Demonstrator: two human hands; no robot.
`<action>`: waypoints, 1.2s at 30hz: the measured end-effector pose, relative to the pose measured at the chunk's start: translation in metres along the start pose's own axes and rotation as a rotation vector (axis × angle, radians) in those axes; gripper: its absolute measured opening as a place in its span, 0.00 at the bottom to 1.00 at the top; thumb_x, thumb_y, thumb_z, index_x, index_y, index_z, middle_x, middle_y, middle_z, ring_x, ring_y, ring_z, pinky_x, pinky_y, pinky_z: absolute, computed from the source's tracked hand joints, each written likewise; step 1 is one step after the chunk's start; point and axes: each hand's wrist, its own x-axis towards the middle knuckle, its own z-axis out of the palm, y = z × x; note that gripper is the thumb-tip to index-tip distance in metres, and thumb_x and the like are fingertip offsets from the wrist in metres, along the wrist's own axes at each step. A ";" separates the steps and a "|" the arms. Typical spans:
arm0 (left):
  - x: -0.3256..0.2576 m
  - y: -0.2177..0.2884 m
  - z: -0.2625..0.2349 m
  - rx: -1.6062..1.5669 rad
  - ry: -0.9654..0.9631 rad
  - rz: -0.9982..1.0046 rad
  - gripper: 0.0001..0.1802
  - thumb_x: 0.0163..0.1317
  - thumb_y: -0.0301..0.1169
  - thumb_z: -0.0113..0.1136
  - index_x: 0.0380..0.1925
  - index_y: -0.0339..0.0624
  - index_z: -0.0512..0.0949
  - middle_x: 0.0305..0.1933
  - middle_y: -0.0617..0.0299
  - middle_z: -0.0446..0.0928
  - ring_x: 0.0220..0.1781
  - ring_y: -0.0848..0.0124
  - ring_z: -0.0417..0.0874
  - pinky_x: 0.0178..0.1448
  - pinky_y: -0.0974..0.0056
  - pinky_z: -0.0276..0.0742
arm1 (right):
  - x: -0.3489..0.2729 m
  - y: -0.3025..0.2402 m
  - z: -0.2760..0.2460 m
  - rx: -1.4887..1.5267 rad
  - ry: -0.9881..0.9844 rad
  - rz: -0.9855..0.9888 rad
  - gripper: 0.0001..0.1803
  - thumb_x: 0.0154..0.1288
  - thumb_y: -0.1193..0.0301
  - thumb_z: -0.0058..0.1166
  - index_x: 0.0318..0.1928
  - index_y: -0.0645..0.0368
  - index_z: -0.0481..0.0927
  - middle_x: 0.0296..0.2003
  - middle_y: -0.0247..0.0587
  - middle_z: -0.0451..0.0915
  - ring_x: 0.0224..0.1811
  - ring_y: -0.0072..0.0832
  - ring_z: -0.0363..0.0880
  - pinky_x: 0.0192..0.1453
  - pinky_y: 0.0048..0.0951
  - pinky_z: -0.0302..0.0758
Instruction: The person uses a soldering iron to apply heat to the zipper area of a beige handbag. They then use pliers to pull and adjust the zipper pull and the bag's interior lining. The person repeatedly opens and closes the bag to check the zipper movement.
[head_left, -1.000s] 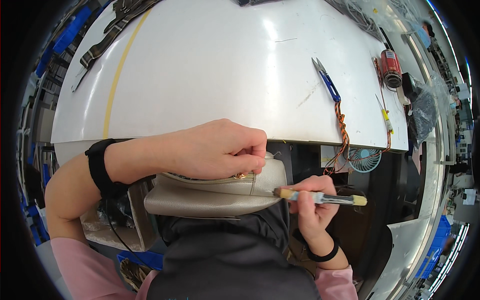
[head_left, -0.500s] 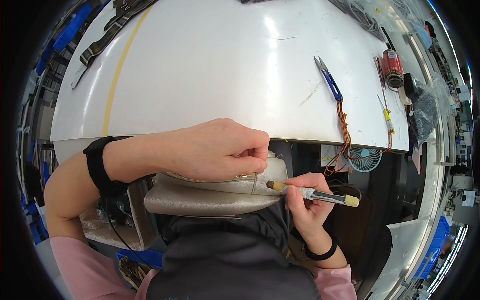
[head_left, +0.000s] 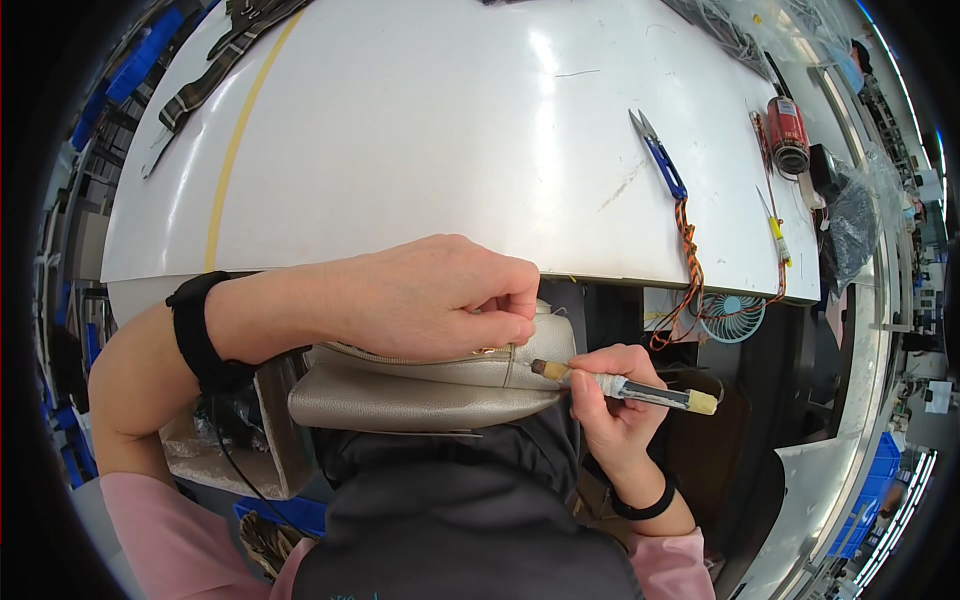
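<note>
A pale gold handbag [head_left: 430, 400] with a zipper along its top rests on my lap, against the table's near edge. My left hand [head_left: 450, 295] lies over the bag with thumb and fingers pinched together near the zipper's right end; what they pinch is hidden. In my right hand [head_left: 615, 400] is a slim pen-like tool [head_left: 650, 393], wrapped in pale tape, with a brown end and a yellow end. Its brown end points at the bag's seam, close to the left fingertips.
On the white table [head_left: 400, 150] lie blue-handled thread snips [head_left: 660, 160] on a braided cord, a yellow-handled pointed tool [head_left: 778, 240] and a red can [head_left: 787, 135]. Dark straps [head_left: 215, 75] lie at the far left. A small blue fan [head_left: 732, 318] sits below the table's right edge.
The brown end of the pen-like tool has shifted very slightly left. Otherwise both hands and the bag stay in place.
</note>
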 end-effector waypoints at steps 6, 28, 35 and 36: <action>-0.001 0.001 0.000 0.000 -0.003 -0.005 0.10 0.64 0.35 0.55 0.30 0.39 0.74 0.20 0.65 0.74 0.21 0.77 0.70 0.26 0.70 0.64 | 0.001 -0.001 0.000 0.028 -0.003 0.011 0.06 0.55 0.78 0.62 0.33 0.62 0.77 0.21 0.30 0.77 0.19 0.11 0.72 0.23 0.14 0.66; -0.007 -0.014 -0.001 0.286 0.065 0.042 0.11 0.52 0.35 0.64 0.30 0.43 0.74 0.32 0.61 0.71 0.32 0.68 0.73 0.35 0.67 0.71 | 0.013 -0.007 -0.005 0.350 0.162 0.099 0.08 0.68 0.70 0.46 0.35 0.62 0.69 0.23 0.39 0.76 0.16 0.14 0.67 0.20 0.14 0.64; -0.024 -0.016 -0.003 0.260 0.185 0.063 0.13 0.51 0.36 0.66 0.28 0.43 0.73 0.29 0.61 0.70 0.30 0.67 0.73 0.33 0.64 0.70 | 0.014 -0.006 -0.001 0.384 0.141 0.084 0.08 0.67 0.70 0.47 0.35 0.63 0.70 0.23 0.38 0.76 0.16 0.13 0.68 0.21 0.14 0.64; -0.029 -0.017 -0.002 0.312 0.218 0.091 0.13 0.50 0.36 0.66 0.27 0.43 0.72 0.29 0.61 0.70 0.30 0.66 0.73 0.33 0.64 0.69 | 0.014 -0.006 -0.001 0.388 0.135 0.078 0.08 0.67 0.70 0.47 0.35 0.63 0.70 0.23 0.38 0.76 0.16 0.13 0.68 0.21 0.14 0.65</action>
